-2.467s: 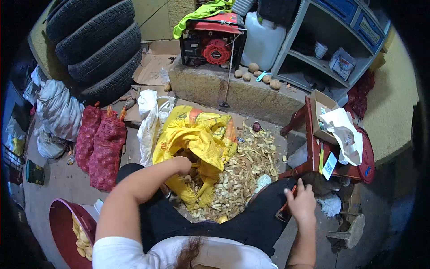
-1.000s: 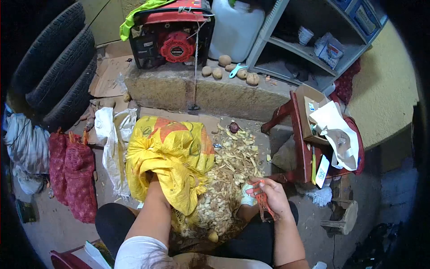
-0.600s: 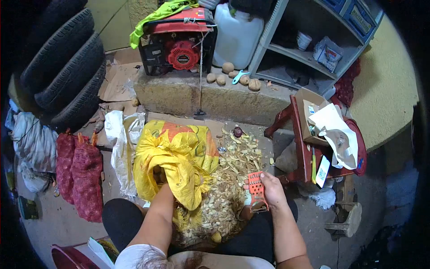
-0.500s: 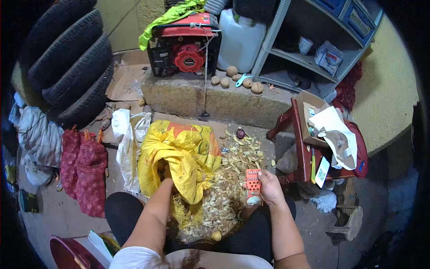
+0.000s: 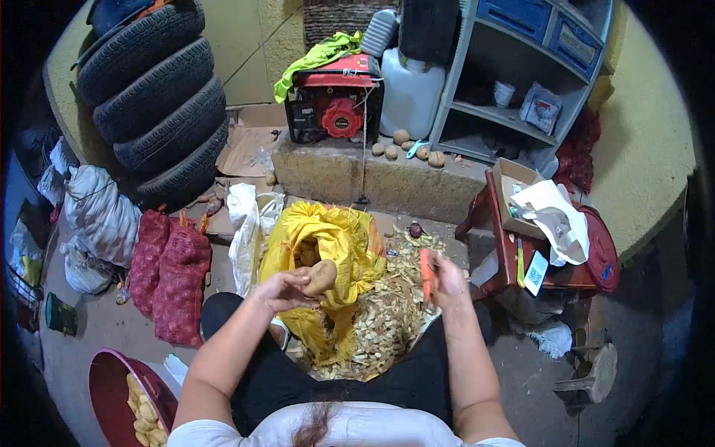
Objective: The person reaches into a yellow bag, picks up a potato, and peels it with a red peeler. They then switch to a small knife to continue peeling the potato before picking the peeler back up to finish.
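Observation:
An unpeeled brown potato [image 5: 321,278] is in my left hand [image 5: 286,289], its fingers closed round one end, just in front of the mouth of a yellow sack [image 5: 277,249]. More potatoes [image 5: 307,255] show inside the sack. My right hand [image 5: 450,281] grips an orange hand grater [image 5: 427,273], now seen nearly edge-on. Between my legs and beyond, a thick layer of potato peelings [image 5: 387,316] covers the floor. Peeled potatoes [image 5: 143,414] lie in a dark red tub [image 5: 108,384] at lower left.
Red mesh sacks of onions [image 5: 182,279] and stacked tyres [image 5: 160,97] stand on the left. A red generator [image 5: 335,104] and loose potatoes [image 5: 391,152] rest on the concrete ledge [image 5: 320,175]. To my right is a small red table [image 5: 477,205] holding a cardboard box [image 5: 514,175].
My left hand has come out of the yellow sack with a potato. The grater in my right hand has turned from face-on to nearly edge-on. My view has shifted, showing more of the tub.

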Motion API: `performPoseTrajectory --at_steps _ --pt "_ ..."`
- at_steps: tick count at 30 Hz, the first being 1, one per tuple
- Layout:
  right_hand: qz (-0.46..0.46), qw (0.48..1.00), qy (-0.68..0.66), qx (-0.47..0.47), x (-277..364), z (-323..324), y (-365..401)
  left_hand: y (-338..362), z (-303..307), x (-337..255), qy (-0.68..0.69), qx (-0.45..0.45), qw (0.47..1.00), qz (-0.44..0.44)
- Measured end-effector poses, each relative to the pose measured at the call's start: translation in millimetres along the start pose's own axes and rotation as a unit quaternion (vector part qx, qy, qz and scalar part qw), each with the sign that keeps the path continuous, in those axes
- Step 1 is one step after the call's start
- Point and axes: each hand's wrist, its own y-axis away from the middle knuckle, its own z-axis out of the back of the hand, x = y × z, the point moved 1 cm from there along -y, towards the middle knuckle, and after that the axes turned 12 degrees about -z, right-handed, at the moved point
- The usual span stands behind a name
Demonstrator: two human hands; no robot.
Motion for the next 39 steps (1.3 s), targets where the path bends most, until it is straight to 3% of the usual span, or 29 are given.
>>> performPoseTrajectory --at_steps 2,4,6,7,12,13,18,26,34,37,39 --pt "-0.028 0.999 -0.013 0.04 2 -41 18 2 -14 14 0.113 0.046 0.992 -0.016" --pt "0.022 0.99 0.129 0.045 -5 -76 24 -9 -17 32 0.109 0.05 0.992 -0.037" --pt "0.071 0.985 0.152 0.031 -24 -96 16 -23 -20 48 0.082 0.084 0.992 -0.048" --pt "0.115 0.985 0.126 0.035 -37 -99 2 -29 -23 57 0.052 0.052 0.995 -0.068" --pt "0.205 0.956 0.189 -0.089 -76 -84 -35 -61 -10 82 0.171 0.064 0.983 -0.004" --pt "0.224 0.943 0.218 -0.116 -79 -79 -39 -59 -15 82 0.157 0.021 0.987 0.005" --pt "0.216 0.917 0.285 -0.177 -80 -62 -60 -69 -12 91 0.116 -0.064 0.991 -0.01" --pt "0.25 0.89 0.293 -0.244 -59 -69 -44 -73 -29 93 0.175 -0.085 0.981 -0.006" --pt "0.291 0.877 0.314 -0.217 -62 -88 -20 -71 -39 98 0.117 -0.104 0.987 -0.02" --pt "0.292 0.897 0.282 -0.176 -61 -97 -10 -73 -40 102 0.07 -0.129 0.989 -0.028" --pt "0.328 0.863 0.331 -0.197 -60 -102 -2 -73 -44 103 0.065 -0.155 0.985 -0.037"
